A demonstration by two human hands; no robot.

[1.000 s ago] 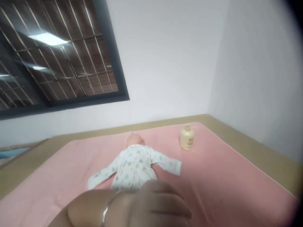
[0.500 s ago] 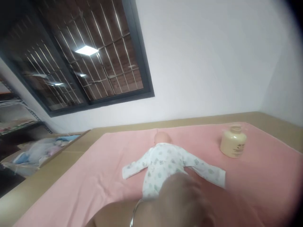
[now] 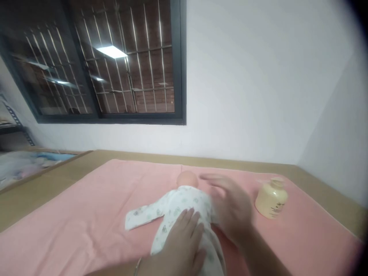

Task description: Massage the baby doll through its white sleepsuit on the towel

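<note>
Lying at the far left, beside the tan surface [image 3: 70, 168], is a heap of pale and blue items [image 3: 37, 163]. A barred window [image 3: 152, 76] stands above. Next comes the pink cloth [image 3: 106, 203], with a doll in a white patterned outfit [image 3: 178, 203] on it, head toward the wall, one sleeve stretched leftward. The left hand [image 3: 185, 239] rests flat on the outfit, fingers close together, its grip pinching nothing. The right hand [image 3: 234, 209], blurred, curves beside the doll's shoulder, its grip spread; contact is unclear. Rightmost, a cream bottle [image 3: 271, 201] stands on the cloth.
</note>
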